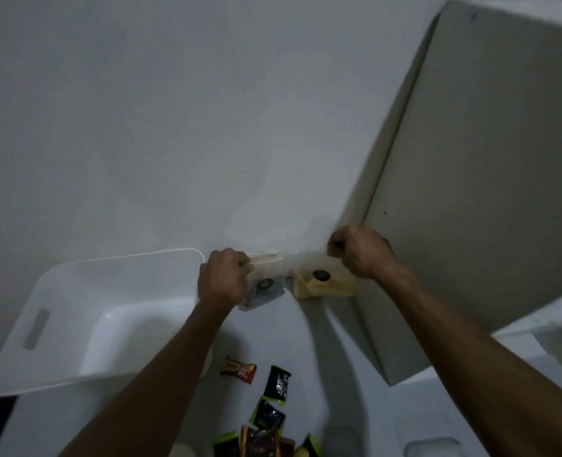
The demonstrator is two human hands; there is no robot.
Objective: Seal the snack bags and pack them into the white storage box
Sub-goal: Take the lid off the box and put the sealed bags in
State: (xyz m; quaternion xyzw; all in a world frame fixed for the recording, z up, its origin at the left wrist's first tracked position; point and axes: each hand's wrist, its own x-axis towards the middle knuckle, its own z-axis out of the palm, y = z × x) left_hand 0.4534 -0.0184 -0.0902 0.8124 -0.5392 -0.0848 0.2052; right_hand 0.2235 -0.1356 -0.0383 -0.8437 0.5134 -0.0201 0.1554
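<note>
Both hands hold a clear zip bag (286, 268) up in front of the white wall. My left hand (222, 278) pinches its top left end and my right hand (360, 250) pinches its top right end. Inside the bag I see a yellow packet (322, 283) and a grey one (266, 290), each with a dark round mark. The white storage box (75, 311) sits open on the table to the left of my left hand, with nothing visible inside it.
Several loose snack packets lie on the white table near me: a red and yellow one (239, 370), black and green ones (277, 384), more at the bottom edge (263, 440). A beige cabinet panel (471, 192) juts in at the right.
</note>
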